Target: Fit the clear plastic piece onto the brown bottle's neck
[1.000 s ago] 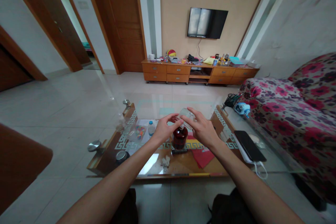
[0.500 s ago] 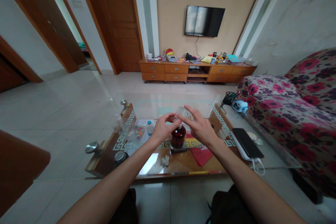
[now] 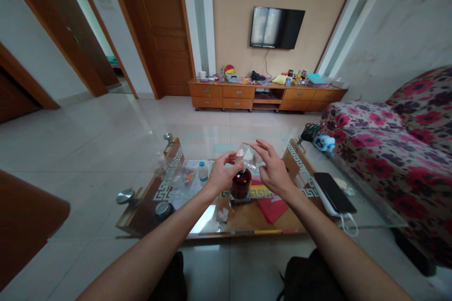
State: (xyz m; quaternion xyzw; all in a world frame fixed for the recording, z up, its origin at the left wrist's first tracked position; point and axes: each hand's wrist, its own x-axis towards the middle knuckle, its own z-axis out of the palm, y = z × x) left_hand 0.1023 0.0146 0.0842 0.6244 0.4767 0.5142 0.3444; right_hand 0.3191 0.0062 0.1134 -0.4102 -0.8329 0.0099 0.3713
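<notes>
The left hand (image 3: pixel 222 174), at 10 o'clock from the dark red bottle (image 3: pixel 241 186), pinches a clear block (image 3: pixel 246 155) with thumb and fingers. The block is at 12 o'clock, over the bottle's neck; I can't tell if they touch. The right hand (image 3: pixel 275 171), at 2 o'clock, has loose, spread fingers, one tip by the block's edge, not gripping. If the pinch slips, the block could fall and chip; a hard push could tip the bottle. A dark jar (image 3: pixel 163 209) is at 8 o'clock, a water bottle (image 3: pixel 203 172) between 9 and 10, near the left wrist, maybe in its way. A red cloth (image 3: pixel 271 209) is at 4, a phone (image 3: pixel 334 193) at 3.
</notes>
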